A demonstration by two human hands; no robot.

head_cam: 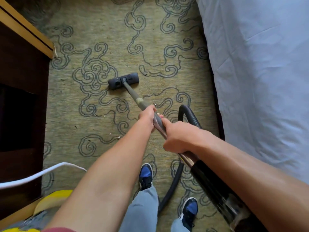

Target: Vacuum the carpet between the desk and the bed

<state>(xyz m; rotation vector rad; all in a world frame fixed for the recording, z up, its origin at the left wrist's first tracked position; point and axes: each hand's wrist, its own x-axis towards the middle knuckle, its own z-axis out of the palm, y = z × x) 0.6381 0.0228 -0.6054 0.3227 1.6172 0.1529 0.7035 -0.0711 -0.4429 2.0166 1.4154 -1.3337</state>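
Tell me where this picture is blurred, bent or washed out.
Head view: wide-angle bending curves the bed edge and the desk; the near forearms and hose look soft; the floor head on the carpet stays fairly sharp; daylight pales the sheet.

The carpet (103, 30) is olive-green with grey-blue swirling cloud outlines, and on it the vacuum head (123, 80) is dark grey, its wand (133, 96) brownish with a pale tape band. At 3 o'clock the bed (260, 72) is pale blue-white; at 9 o'clock the desk (21, 67) is dark brown with a light wood edge. At 6 o'clock the shoes (146, 176) are blue and black, the trousers (143, 210) grey, the hose (172, 185) black, and at 8 o'clock a cord (41, 173) is white.
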